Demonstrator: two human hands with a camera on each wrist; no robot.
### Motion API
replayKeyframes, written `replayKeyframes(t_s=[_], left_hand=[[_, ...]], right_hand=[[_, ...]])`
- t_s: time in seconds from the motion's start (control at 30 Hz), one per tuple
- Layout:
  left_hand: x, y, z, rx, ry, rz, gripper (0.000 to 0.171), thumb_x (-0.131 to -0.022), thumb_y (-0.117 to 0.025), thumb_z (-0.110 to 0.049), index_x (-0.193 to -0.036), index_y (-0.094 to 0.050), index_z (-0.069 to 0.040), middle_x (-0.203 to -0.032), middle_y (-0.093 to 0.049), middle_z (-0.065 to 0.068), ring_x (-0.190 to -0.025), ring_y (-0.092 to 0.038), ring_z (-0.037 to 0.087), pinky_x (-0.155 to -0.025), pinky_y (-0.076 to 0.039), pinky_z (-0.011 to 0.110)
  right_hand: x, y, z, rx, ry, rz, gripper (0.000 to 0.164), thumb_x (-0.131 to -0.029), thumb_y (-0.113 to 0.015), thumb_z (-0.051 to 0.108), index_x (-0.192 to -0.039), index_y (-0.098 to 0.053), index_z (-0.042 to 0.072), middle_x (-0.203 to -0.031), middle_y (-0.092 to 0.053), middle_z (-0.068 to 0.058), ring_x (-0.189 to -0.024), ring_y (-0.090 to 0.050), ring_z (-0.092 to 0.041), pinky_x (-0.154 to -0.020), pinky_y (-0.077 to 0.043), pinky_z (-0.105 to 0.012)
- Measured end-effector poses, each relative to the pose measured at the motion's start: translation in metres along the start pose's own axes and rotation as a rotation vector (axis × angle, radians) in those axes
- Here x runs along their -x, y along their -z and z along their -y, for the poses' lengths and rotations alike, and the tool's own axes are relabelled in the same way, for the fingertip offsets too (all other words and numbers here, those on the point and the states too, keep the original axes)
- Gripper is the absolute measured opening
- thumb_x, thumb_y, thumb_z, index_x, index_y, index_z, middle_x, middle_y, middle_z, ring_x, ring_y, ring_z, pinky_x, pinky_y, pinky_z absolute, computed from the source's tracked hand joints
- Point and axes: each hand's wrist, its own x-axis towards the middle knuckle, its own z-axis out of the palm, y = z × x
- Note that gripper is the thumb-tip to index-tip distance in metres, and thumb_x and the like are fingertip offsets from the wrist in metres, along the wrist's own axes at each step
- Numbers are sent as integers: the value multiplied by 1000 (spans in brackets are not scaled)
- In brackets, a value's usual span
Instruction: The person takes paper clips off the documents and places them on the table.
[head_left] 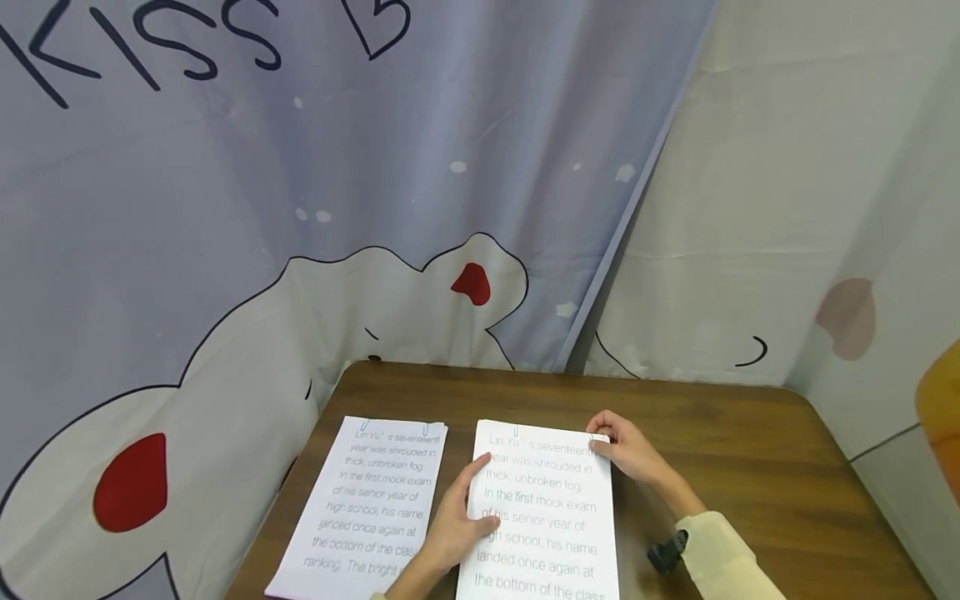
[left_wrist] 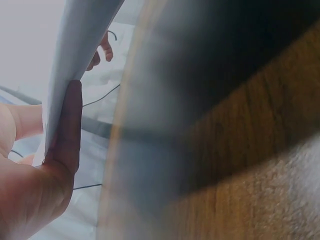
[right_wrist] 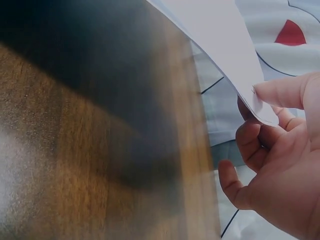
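Note:
A clipped stack of printed sheets (head_left: pixel 540 517) is lifted off the table, its large text facing up. My left hand (head_left: pixel 456 518) grips its left edge, and in the left wrist view the paper (left_wrist: pixel 82 40) runs between the thumb and fingers. At the upper right corner, my right hand (head_left: pixel 630 454) pinches the sheets; in the right wrist view its thumb lies on one face of the paper (right_wrist: pixel 220 40), with fingers behind. One paper clip (head_left: pixel 516 431) shows on the top edge. Left of it lies a second printed stack (head_left: pixel 375 508), with two paper clips along its top.
Both stacks are over a brown wooden table (head_left: pixel 735 450) with rounded far corners. A blue-and-white patterned curtain (head_left: pixel 420 183) hangs behind it, and pale cloth (head_left: pixel 750 208) covers the right side. A black strap (head_left: pixel 666 552) is on the right wrist.

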Motion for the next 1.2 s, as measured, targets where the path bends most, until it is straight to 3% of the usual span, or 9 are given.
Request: replayKeyframes(t_s=[0.6, 0.87, 1.0, 1.2], left_hand=[[2, -3, 2, -2, -8, 3, 99, -77, -70, 14, -165, -36, -17, -153, -52, 22, -111, -68, 26, -93, -58, 26], [3, -2, 4, -68, -4, 12, 99, -76, -72, 13, -164, -39, -18, -158, -49, 20, -117, -66, 24, -101, -52, 24], [3, -2, 5, -80, 0, 19, 99, -77, -71, 13, -164, -38, -20, -159, -48, 19, -118, -66, 24, -103, -54, 30], [4, -4, 7, -103, -2, 16, 100, -76, -71, 11, -164, -38, -22, -159, -48, 18, -123, -63, 25, -113, -49, 49]], right_hand=[[1, -3, 1, -32, 8, -17, 16, -99, -64, -2, -112, -57, -4, -90, -62, -15, -72, -56, -16, -59, -44, -25], [1, -3, -1, -35, 27, 17, 15, -98, -64, -3, -110, -56, -5, -83, -57, -11, -70, -53, -13, -59, -42, -22], [1, -3, -3, -29, 34, 22, 14, -98, -63, -3, -110, -55, -5, -85, -57, -11, -72, -53, -13, -60, -42, -22], [1, -3, -6, -25, 32, 15, 14, -99, -62, -4, -110, -54, -5, -86, -56, -10, -73, -53, -14, -61, -43, -23]])
